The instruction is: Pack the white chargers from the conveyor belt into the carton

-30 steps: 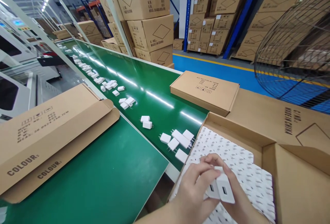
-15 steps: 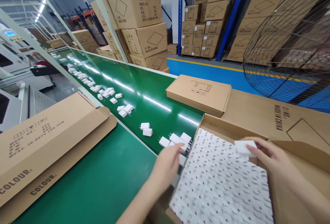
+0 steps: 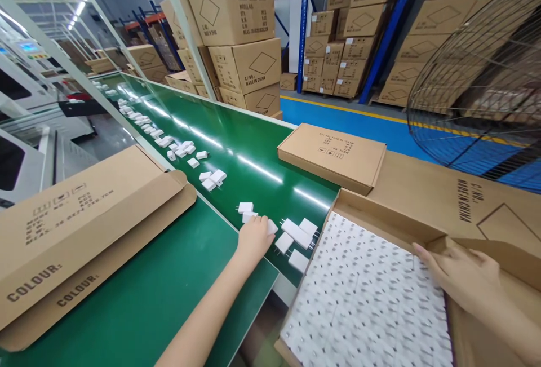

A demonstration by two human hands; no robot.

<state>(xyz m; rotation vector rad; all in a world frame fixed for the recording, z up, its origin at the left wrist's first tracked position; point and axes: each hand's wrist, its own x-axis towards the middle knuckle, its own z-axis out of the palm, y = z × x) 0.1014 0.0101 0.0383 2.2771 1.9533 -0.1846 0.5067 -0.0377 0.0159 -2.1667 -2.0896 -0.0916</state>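
Note:
My left hand (image 3: 255, 240) reaches over the green conveyor belt, fingers closed round a white charger plug (image 3: 271, 227). Just beyond its fingertips lies another white charger (image 3: 249, 217), partly covered by the hand. Several more chargers (image 3: 296, 233), some with metal prongs showing, lie between this hand and the open carton. Tight rows of white chargers (image 3: 363, 288) fill the open cardboard box (image 3: 389, 216). At the right end of the top row my right hand (image 3: 467, 277) rests with a finger stretched out, touching the chargers there; nothing shows in its grasp.
A closed flat carton (image 3: 332, 155) sits behind the open box. Another long carton (image 3: 84, 231) lies at the left on the green surface. More chargers (image 3: 186, 147) trail down the belt (image 3: 220, 130). Stacked boxes (image 3: 245, 65) stand behind, and a wire fan guard (image 3: 477, 91) is at the right.
My right hand has let go of its charger at the top row and drawn slightly right. My left hand has moved left along the belt and closed on a charger; the nearby chargers have shifted.

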